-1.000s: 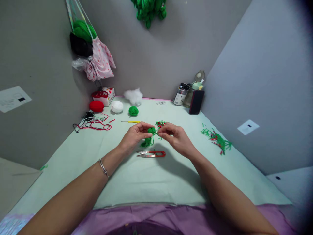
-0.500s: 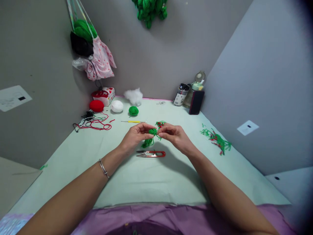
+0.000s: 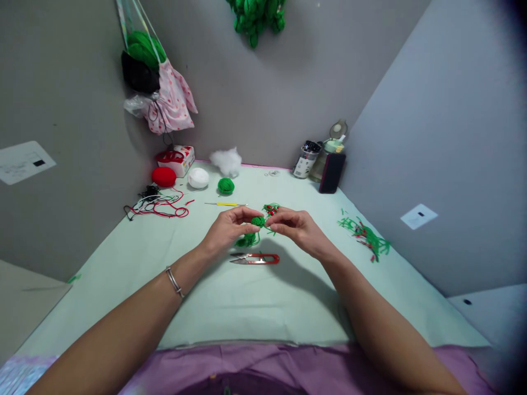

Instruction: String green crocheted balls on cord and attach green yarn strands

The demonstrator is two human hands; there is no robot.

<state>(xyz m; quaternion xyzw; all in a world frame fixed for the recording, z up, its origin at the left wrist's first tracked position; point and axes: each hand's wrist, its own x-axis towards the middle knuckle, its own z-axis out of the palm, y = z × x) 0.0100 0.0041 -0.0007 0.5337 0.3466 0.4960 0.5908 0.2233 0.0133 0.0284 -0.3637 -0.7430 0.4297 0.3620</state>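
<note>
A small green crocheted piece (image 3: 257, 221) is held above the pale green table (image 3: 230, 296) between both hands. My left hand (image 3: 228, 229) pinches it from the left with curled fingers. From the right, my right hand (image 3: 297, 229) pinches its other side; what else the fingertips hold is too small to make out. More green yarn (image 3: 247, 240) hangs just below the piece. Red thread snips (image 3: 256, 258) lie on the table directly under the hands.
A yellow crochet hook (image 3: 225, 204) lies beyond the hands. Red (image 3: 163, 176), white (image 3: 198, 178) and green (image 3: 225, 186) yarn balls sit at the back left beside tangled red thread (image 3: 158, 206). Yarn scraps (image 3: 365, 236) lie right. A pen cup (image 3: 305, 159) and phone (image 3: 331, 172) stand at the back.
The hands stay pinched on the green piece, with only slight finger shifts. The view has drifted a little.
</note>
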